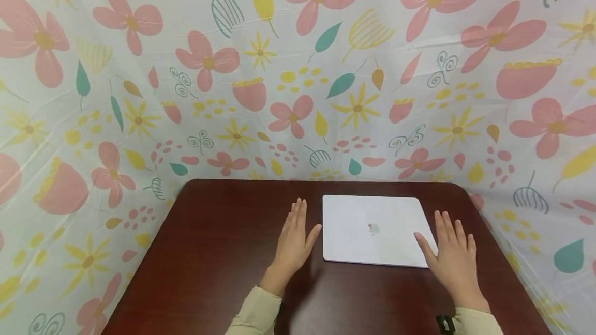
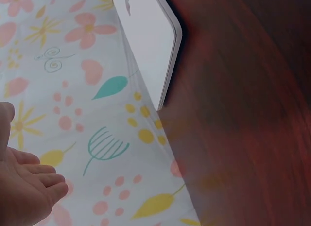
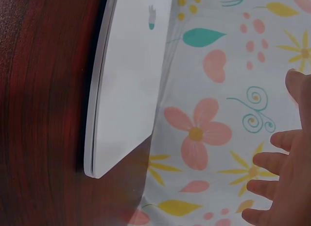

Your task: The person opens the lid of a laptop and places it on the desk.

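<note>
One pale laptop, lid down, flat on the dark red-brown table, between the hands. Apple logo mid-lid. Left hand: fingers extended, holding nothing, just beside the laptop edge nearest it. Right hand: fingers spread, holding nothing; thumb overlaps its edge in head view, can't tell if touching. Dark band at right cuff.

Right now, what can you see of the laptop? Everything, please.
The laptop is closed: a thin, silvery-white, metal-looking slab with rounded corners, a seam along its edge and an apple logo mid-lid. It lies flat on the dark reddish-brown table, toward its far right. The left hand and right hand flank it, apparently without contact in the wrist views.
</note>
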`<action>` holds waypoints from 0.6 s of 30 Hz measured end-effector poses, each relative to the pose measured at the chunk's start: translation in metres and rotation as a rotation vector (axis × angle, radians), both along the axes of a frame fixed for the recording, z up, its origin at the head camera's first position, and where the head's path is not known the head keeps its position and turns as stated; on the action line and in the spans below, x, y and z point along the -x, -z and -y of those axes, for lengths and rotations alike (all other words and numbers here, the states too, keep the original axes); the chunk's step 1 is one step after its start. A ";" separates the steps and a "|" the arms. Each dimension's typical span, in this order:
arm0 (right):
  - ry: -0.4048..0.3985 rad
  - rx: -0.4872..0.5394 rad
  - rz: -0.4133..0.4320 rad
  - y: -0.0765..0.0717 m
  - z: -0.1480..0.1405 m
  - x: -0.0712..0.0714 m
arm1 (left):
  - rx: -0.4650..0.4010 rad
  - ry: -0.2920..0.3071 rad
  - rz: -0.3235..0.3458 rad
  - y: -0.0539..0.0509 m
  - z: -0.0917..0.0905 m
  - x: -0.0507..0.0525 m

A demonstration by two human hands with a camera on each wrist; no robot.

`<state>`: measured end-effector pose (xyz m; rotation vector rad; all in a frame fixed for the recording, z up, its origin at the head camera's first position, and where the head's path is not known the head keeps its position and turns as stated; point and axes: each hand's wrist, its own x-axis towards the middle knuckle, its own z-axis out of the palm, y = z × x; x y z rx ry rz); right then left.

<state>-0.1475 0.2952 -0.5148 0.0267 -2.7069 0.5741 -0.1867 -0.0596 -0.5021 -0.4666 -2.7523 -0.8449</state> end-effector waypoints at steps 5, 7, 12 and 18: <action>0.004 0.005 0.005 0.003 -0.004 0.002 | 0.013 0.000 -0.001 0.005 -0.004 0.001; 0.006 0.006 0.011 0.004 -0.005 0.003 | 0.014 0.002 -0.006 0.006 -0.006 0.001; 0.007 0.024 0.034 0.007 -0.007 0.003 | 0.024 -0.003 -0.023 0.010 -0.009 0.001; 0.006 0.048 0.049 0.012 -0.008 0.003 | 0.049 -0.015 -0.009 0.014 -0.010 0.001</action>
